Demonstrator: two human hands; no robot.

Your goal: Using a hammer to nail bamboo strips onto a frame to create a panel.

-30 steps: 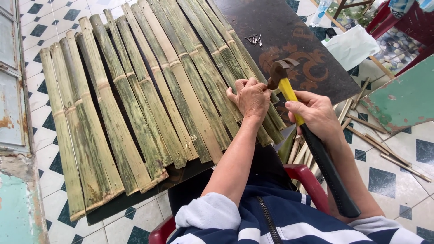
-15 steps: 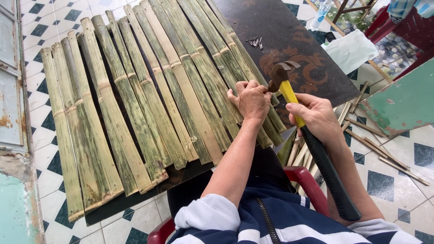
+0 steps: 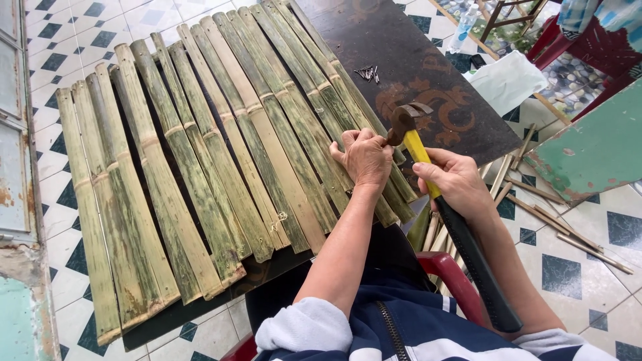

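Observation:
Several split green bamboo slats lie side by side across a dark wooden board. My left hand rests on the slats at their right side, fingers pinched together; what they pinch is hidden. My right hand grips a claw hammer with a yellow and black handle. The rusty hammer head hovers just above and right of my left hand's fingers.
A small pile of nails lies on the board's far part. Loose bamboo strips are scattered on the tiled floor at right. A red chair is under me. A green panel leans at right, beside a white cloth.
The hammer head has shifted slightly; both hands stay in about the same place on the slats.

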